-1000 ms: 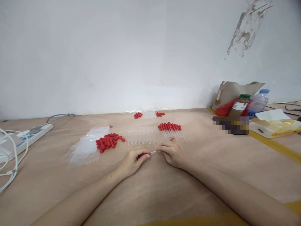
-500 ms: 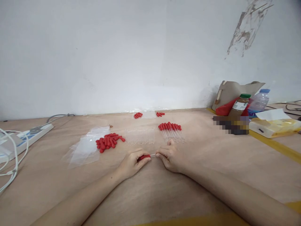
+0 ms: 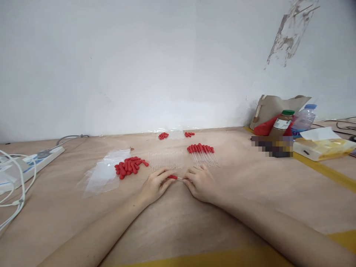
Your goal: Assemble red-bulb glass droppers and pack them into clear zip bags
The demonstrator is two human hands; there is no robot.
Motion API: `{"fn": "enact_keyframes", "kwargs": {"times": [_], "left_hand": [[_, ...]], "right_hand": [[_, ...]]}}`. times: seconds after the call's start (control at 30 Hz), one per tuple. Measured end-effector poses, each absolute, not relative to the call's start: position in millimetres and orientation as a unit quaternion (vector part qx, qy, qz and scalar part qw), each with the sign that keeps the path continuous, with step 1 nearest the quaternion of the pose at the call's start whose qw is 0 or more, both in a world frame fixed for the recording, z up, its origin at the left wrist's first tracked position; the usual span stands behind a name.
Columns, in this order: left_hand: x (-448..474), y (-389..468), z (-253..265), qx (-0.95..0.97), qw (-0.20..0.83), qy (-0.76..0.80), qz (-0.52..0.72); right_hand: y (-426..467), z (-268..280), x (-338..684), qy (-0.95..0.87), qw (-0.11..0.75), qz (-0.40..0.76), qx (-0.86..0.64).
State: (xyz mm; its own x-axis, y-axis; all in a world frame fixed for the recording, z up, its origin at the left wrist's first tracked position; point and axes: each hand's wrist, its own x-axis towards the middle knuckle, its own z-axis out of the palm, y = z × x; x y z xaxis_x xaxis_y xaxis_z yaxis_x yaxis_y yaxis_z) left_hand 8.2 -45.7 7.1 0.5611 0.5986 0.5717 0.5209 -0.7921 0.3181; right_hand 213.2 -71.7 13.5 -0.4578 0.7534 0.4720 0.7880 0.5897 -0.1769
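left fingers (image 3: 164, 173): shifted forward, nearer tube row (image 3: 166, 159) | held red bulb (image 3: 172, 177): less exposed

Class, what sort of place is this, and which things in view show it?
Probably a makeshift workspace against a white wall: red bulbs lie heaped beside a row of clear tubes, with a power strip farther left.

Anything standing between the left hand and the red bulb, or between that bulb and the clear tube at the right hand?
Nothing visible: the left hand grips the red bulb directly, and the clear tube spans the gap from the bulb's end to the right hand. How firmly the two are joined is too small to tell.
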Motion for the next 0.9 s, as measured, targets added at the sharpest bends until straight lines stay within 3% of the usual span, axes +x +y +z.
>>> {"fn": "enact_keyframes", "kwargs": {"times": [0.3, 0.6, 0.9], "left_hand": [[-3.3, -49.2, 12.7, 0.872, 0.126, 0.400, 0.252], [-3.7, -48.4, 12.2, 0.868, 0.140, 0.405, 0.251], [-3.6, -47.7, 11.2, 0.870, 0.136, 0.403, 0.252]], "right_hand": [[-20.4, 40.0, 232.0, -0.707, 0.234, 0.091, -0.661], [30.6, 29.8, 200.0, -0.645, 0.181, 0.017, -0.742], [27.3, 26.8, 201.1, -0.638, 0.164, -0.009, -0.752]]}}
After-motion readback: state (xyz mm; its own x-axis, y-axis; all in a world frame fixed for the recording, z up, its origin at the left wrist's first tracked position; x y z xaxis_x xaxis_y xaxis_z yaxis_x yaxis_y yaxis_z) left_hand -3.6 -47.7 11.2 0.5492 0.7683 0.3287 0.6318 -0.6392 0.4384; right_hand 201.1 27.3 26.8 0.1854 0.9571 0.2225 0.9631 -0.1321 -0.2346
